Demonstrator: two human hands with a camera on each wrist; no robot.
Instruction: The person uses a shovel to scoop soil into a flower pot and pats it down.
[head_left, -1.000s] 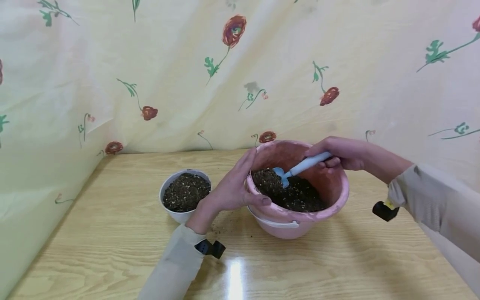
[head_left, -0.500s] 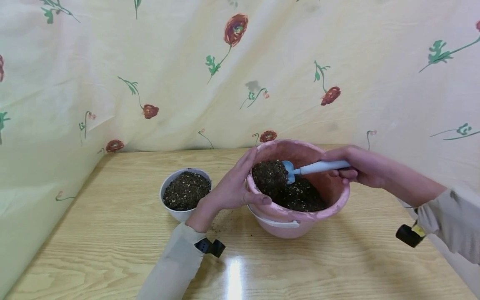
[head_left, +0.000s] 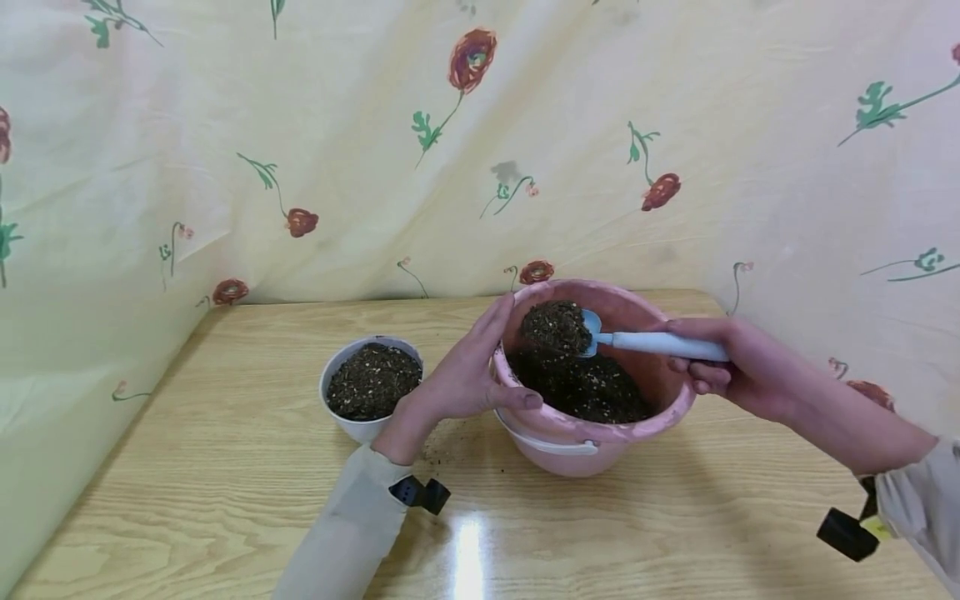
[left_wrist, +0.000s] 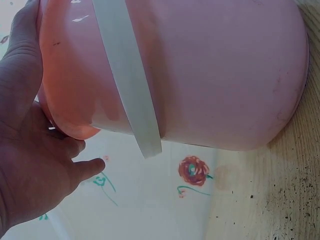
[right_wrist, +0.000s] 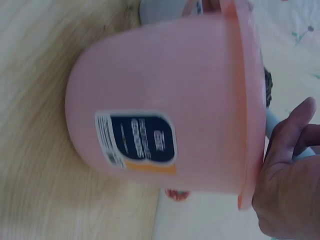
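Note:
My right hand (head_left: 750, 367) grips the pale blue handle of a small trowel (head_left: 660, 343). A mound of dark soil (head_left: 557, 327) covers the trowel's blade, held inside the pink bucket (head_left: 577, 454) above more soil at its bottom. My left hand (head_left: 459, 379) rests against the bucket's near-left rim, thumb and fingers spread and fairly straight along it. In the left wrist view, that hand (left_wrist: 40, 165) lies at the rim beside the white bucket handle (left_wrist: 127, 75). The right wrist view shows my right hand (right_wrist: 290, 175) close to the rim, mostly hiding the trowel.
A white pot (head_left: 362, 432) full of dark soil stands left of the bucket, partly behind my left forearm. Soil crumbs (head_left: 446, 442) lie between them on the wooden table (head_left: 225, 508). Flowered cloth (head_left: 360, 150) hangs along the back and left side.
My right hand has moved right and towards me. The trowel has levelled and risen out of the soil with a heaped load. My left hand and the bucket have stayed put.

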